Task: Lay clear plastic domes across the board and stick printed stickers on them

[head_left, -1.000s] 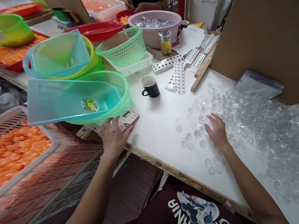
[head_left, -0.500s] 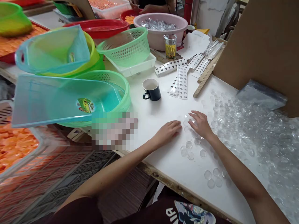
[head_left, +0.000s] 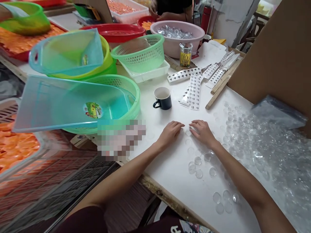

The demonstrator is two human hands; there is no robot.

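From the left, the pale blue translucent plastic scoop (head_left: 60,105) leans out of the light green perforated plastic basket (head_left: 136,108) past the table edge; I think a bump from the left arm could tip it. The dark blue mug with pale inside (head_left: 166,103) stands near both hands, so a careless forward reach could knock it. Farther right, the small clear round plastic discs (head_left: 199,173) lie loose on the white table (head_left: 175,181), some overlapping; being transparent, they could be missed, or the right forearm could drag them. The dense heap of similar clear pieces (head_left: 267,161) could spread if an elbow pushes it.

The left hand (head_left: 170,132) is palm down, half open, with fingers together and slightly bent; no held thing is visible. The right hand (head_left: 201,132) is loosely curved, its thumb apart, just beside one clear disc (head_left: 188,132). I cannot tell whether it touches this disc, or what is under either palm.
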